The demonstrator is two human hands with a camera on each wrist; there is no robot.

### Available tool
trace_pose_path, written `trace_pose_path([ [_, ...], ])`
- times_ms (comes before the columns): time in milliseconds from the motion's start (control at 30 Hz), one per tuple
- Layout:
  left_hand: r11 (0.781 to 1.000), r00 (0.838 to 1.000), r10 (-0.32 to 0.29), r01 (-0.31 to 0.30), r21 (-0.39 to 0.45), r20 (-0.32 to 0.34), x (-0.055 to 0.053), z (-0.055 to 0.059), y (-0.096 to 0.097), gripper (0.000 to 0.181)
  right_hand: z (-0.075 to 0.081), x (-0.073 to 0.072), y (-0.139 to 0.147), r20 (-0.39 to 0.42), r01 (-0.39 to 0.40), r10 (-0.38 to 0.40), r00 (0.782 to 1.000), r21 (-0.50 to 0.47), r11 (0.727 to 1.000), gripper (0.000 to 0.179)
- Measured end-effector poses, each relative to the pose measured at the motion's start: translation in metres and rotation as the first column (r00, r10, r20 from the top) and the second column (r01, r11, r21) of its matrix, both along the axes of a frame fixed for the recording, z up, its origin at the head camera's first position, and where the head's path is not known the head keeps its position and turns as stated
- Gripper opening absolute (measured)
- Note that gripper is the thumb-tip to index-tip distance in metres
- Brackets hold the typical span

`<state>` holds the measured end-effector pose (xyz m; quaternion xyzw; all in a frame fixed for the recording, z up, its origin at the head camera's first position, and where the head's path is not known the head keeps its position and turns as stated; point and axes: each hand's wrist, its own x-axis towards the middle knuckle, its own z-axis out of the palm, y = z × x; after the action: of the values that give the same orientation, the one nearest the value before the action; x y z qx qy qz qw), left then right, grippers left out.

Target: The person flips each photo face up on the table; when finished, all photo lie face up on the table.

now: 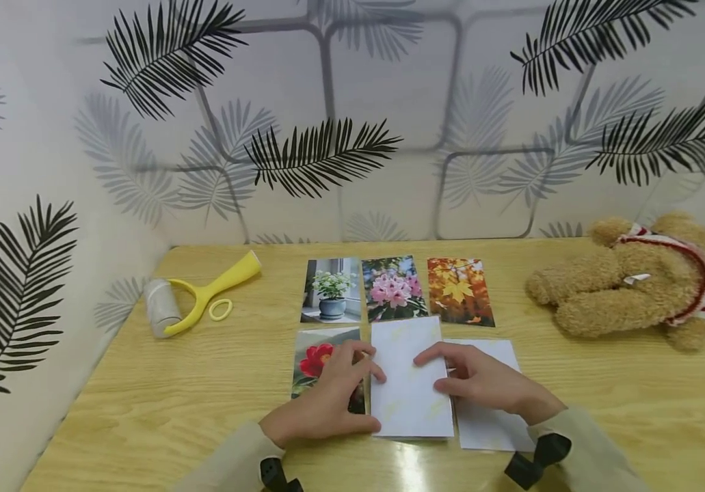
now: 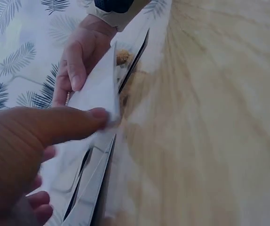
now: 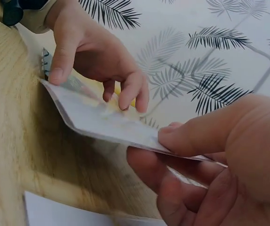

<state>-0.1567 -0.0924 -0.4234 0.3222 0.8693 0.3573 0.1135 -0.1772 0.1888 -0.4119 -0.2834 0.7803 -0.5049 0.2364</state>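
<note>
Faintly yellow-patterned white card in right hand

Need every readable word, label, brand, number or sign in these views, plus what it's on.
No readable text in any view.
White tag on the teddy bear: too small to tell if it's printed.
White card between the hands: faint yellowish marks, nothing legible.
Photo cards, yellow-handled roller: no lettering visible.

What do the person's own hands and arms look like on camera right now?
The left hand and right hand are both bare, without gloves. Long, pale-beige fabric sleeves reach the wrists, with a black, blocky device at each cuff. No cables show.
</note>
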Motion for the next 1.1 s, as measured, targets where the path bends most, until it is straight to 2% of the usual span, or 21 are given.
trace_pose_path([
  [67, 0.996, 0.998, 0.059, -0.06, 0.066, 0.005, 0.0, 0.001, 0.002, 0.062, 0.0, -0.001, 0.001, -0.027, 0.005, -0.006, 1.0, -0.024, 1.0, 0.033],
  [133, 0.979, 0.992, 0.116, -0.122, 0.161, 0.041, 0.001, 0.002, 0.003, 0.074, 0.0, -0.001, 0.002, -0.043, 0.012, -0.014, 0.999, -0.05, 0.999, 0.034],
  [200, 0.947, 0.981, 0.15, -0.177, 0.269, 0.12, 0.001, 0.002, 0.004, 0.08, 0.0, -0.001, 0.003, -0.025, 0.013, -0.015, 1.0, -0.086, 0.996, 0.035],
  [267, 0.899, 0.963, 0.128, -0.214, 0.382, 0.237, 0.001, 0.001, 0.004, 0.078, 0.0, -0.001, 0.002, 0.014, 0.015, -0.014, 1.0, -0.113, 0.993, 0.036],
  [333, 0.847, 0.928, 0.076, -0.254, 0.467, 0.366, 0.001, 0.001, 0.006, 0.074, 0.0, 0.0, 0.001, 0.029, 0.015, -0.012, 1.0, -0.127, 0.992, 0.037],
  [433, 0.785, 0.851, -0.015, -0.315, 0.533, 0.525, 0.002, 0.003, 0.008, 0.069, 0.001, 0.001, 0.0, 0.039, 0.027, -0.023, 0.999, -0.125, 0.992, 0.037],
  [500, 0.767, 0.812, -0.033, -0.353, 0.536, 0.583, 0.003, 0.006, 0.01, 0.067, 0.002, 0.003, -0.002, 0.002, 0.055, -0.055, 0.999, -0.095, 0.994, 0.036],
  [567, 0.755, 0.794, -0.039, -0.374, 0.538, 0.606, 0.004, 0.009, 0.011, 0.067, 0.004, 0.005, -0.005, -0.086, 0.107, -0.11, 0.99, -0.042, 0.993, 0.037],
  [600, 0.751, 0.79, -0.041, -0.379, 0.541, 0.611, 0.004, 0.01, 0.011, 0.067, 0.004, 0.007, -0.007, -0.155, 0.141, -0.141, 0.978, -0.009, 0.99, 0.039],
  [633, 0.747, 0.788, -0.044, -0.383, 0.544, 0.614, 0.004, 0.011, 0.011, 0.067, 0.005, 0.008, -0.009, -0.239, 0.183, -0.173, 0.956, 0.02, 0.983, 0.042],
  [700, 0.743, 0.791, -0.054, -0.377, 0.554, 0.61, 0.005, 0.012, 0.011, 0.068, 0.006, 0.012, -0.014, -0.396, 0.268, -0.221, 0.891, 0.067, 0.961, 0.048],
  [767, 0.737, 0.796, -0.074, -0.362, 0.571, 0.601, 0.005, 0.013, 0.011, 0.069, 0.006, 0.015, -0.018, -0.492, 0.308, -0.231, 0.84, 0.08, 0.948, 0.051],
  [800, 0.733, 0.798, -0.085, -0.355, 0.58, 0.596, 0.006, 0.013, 0.011, 0.069, 0.006, 0.016, -0.02, -0.517, 0.308, -0.224, 0.826, 0.082, 0.948, 0.051],
  [833, 0.73, 0.801, -0.093, -0.349, 0.587, 0.592, 0.006, 0.013, 0.012, 0.069, 0.007, 0.017, -0.022, -0.516, 0.293, -0.211, 0.83, 0.081, 0.953, 0.05],
  [900, 0.726, 0.801, -0.105, -0.343, 0.596, 0.589, 0.006, 0.012, 0.012, 0.07, 0.007, 0.019, -0.023, -0.481, 0.232, -0.165, 0.861, 0.083, 0.969, 0.048],
  [1000, 0.727, 0.791, -0.102, -0.355, 0.588, 0.603, 0.007, 0.012, 0.012, 0.068, 0.009, 0.021, -0.025, -0.416, 0.154, -0.099, 0.904, 0.101, 0.983, 0.049],
  [1100, 0.733, 0.777, -0.077, -0.38, 0.564, 0.625, 0.006, 0.013, 0.013, 0.065, 0.011, 0.022, -0.026, -0.361, 0.103, -0.06, 0.931, 0.099, 0.99, 0.056],
])
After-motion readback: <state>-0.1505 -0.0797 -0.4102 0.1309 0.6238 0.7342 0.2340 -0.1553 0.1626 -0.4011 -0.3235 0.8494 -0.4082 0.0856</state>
